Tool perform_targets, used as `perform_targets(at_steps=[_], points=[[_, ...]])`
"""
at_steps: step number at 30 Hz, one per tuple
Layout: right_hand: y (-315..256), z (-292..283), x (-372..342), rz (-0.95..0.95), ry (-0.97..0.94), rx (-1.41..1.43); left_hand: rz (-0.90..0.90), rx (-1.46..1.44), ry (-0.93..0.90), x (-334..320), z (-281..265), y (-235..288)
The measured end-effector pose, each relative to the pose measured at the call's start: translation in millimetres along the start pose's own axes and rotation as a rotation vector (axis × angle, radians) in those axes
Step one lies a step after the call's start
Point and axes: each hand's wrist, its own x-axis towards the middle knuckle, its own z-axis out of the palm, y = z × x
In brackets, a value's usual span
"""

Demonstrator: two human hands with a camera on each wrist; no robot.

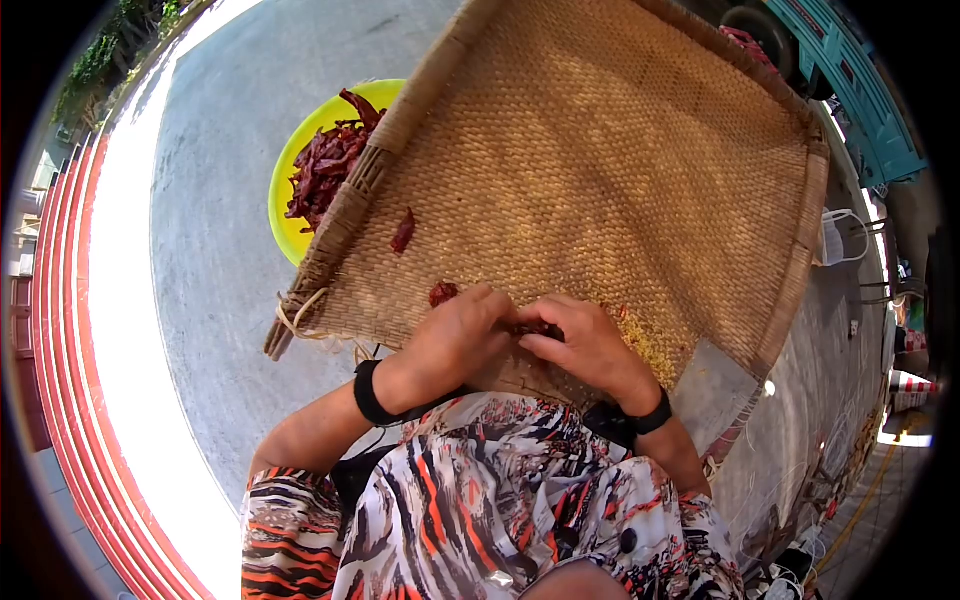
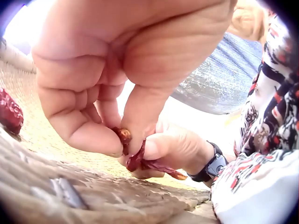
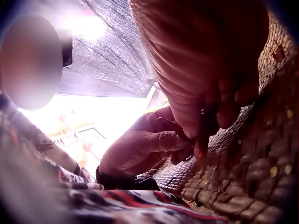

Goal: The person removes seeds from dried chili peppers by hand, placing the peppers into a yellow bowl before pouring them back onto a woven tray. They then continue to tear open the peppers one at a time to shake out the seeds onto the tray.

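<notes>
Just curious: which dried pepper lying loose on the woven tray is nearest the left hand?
The stubby pepper just beyond the left hand; the other loose pepper, slimmer, lies farther out on the woven tray.

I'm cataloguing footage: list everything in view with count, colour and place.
Woven tray: one, tan, centre
Dish: one, yellow-green, partly behind tray edge
Chilli pile: one, dark red, in the dish
Loose chillies: two, dark red, on the tray
Held chilli: at least one, dark red, tray's near edge
Seeds: many, yellow, tray's near right part
Flat sheet: one, grey, tray's near right corner
Ground: one, grey, around tray
Vehicle: one, teal, upper right
Steps: several, red and white, far left
Clutter: uncounted, mixed, far right
Clothing: count unclear, multicoloured, lower middle
Wristbands: two, black, on wrists
Left hand, right hand: one each, holding chilli
</notes>
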Motion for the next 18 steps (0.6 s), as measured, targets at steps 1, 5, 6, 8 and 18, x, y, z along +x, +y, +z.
perform_targets(at_steps=[1, 5, 6, 8, 18], points=[[0, 0, 0, 0.019, -0.008, 0.040, 0.005, -0.039, 0.000, 1, -4, 6], [-5, -1, -3, 0.159, -0.007, 0.339, 0.001, -0.164, 0.012, 1, -5, 13], [-5, -1, -4, 0.178, 0.010, 0.349, -0.026, -0.199, 0.003, 1, -6, 15], [-3, 0, -4, 0.210, 0.038, 0.370, -0.084, -0.264, -0.008, 1, -9, 20], [7, 3, -6, 0.148, -0.015, 0.493, -0.073, -0.289, -0.012, 3, -14, 26]])
